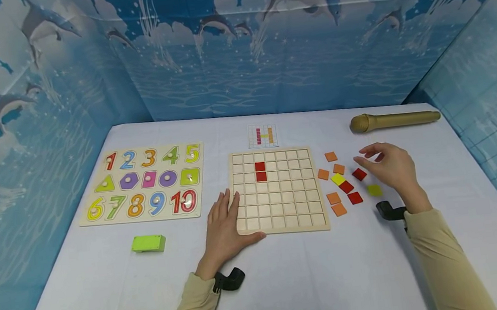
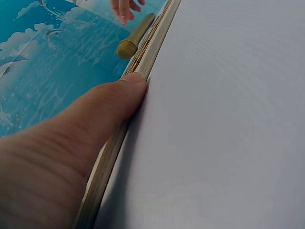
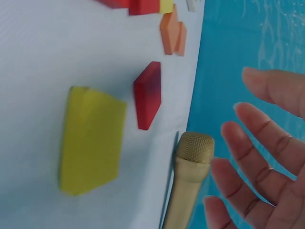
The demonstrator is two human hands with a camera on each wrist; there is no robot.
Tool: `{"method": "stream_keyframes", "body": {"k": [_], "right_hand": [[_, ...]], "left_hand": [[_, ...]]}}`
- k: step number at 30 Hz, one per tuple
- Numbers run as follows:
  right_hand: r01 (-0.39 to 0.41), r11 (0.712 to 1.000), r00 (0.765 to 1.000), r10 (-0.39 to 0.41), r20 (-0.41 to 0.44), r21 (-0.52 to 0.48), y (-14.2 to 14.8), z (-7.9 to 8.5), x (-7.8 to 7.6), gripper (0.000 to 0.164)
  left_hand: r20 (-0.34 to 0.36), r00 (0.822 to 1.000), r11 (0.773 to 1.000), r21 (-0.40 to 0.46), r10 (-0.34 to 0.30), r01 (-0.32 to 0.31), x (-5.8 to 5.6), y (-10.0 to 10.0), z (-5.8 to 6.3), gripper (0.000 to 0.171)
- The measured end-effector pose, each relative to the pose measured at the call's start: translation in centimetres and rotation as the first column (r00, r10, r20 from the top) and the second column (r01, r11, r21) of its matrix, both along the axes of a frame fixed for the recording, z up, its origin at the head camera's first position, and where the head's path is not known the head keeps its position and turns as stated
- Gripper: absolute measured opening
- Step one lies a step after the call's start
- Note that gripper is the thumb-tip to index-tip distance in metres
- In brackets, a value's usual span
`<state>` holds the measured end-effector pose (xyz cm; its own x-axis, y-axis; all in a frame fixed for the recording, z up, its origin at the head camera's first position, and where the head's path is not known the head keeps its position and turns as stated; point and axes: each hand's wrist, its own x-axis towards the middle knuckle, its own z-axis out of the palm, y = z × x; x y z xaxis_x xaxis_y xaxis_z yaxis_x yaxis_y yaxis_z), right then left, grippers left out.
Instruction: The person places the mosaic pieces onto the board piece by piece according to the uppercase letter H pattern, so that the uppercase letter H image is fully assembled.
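Leftmost on the bench (image 1: pixel 313 280), the number board (image 1: pixel 138 160) lies flat, with a green block (image 1: pixel 148 243) nearer the person. Next comes the left hand (image 1: pixel 225 226), spread, its fingers along the grid board's left side and its thumb at the near edge; I'd leave it just there, pressing lightly, so the frame can't slide. The grid board (image 1: pixel 287 196) lies beside it, two red squares (image 1: pixel 260 166) sitting one behind the other in the third column from the left, and the small pattern card (image 1: pixel 262 136) is just beyond, in easy view for checking colour and position. To the right are the loose tiles (image 1: pixel 333 198) — orange, red and yellow, all near one another. Over them hovers the right hand (image 1: pixel 387 164), thumb and fingers apart with nothing visible between them, close above a red tile (image 1: pixel 359 174). For a clean pick-up, I'd say, pinch that tile by opposite edges — flat pieces skid if poked from above — and keep the palm clear of the yellow tile (image 1: pixel 374 191) beside it. The microphone (image 1: pixel 395 120) lies farther back, out of the way.
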<state>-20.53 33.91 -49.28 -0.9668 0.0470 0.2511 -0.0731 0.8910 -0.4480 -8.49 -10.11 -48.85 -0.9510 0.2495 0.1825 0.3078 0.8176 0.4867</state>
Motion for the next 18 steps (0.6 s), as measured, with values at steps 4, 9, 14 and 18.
{"method": "stream_keyframes", "body": {"k": [4,9,14,18], "right_hand": [[-0.007,1.000,0.996,0.006,0.086,0.015,-0.8,1.5,1.3,0.055],[-0.008,1.000,0.971,0.013,0.240,-0.021,-3.1,5.3,3.3,0.047],[0.001,0.999,0.928,0.015,0.373,-0.043,-4.2,7.2,4.3,0.050],[0.015,1.000,0.897,-0.005,0.441,-0.018,-4.1,7.2,4.3,0.054]], "left_hand": [[0.003,1.000,1.000,0.000,0.002,-0.002,0.0,0.0,0.0,0.111],[0.002,1.000,1.000,0.010,-0.001,0.001,0.0,0.1,0.1,0.111],[0.014,1.000,1.000,0.007,0.000,0.000,0.0,0.1,0.0,0.112],[0.019,1.000,1.000,0.003,0.002,-0.002,0.0,0.0,0.0,0.112]]}}
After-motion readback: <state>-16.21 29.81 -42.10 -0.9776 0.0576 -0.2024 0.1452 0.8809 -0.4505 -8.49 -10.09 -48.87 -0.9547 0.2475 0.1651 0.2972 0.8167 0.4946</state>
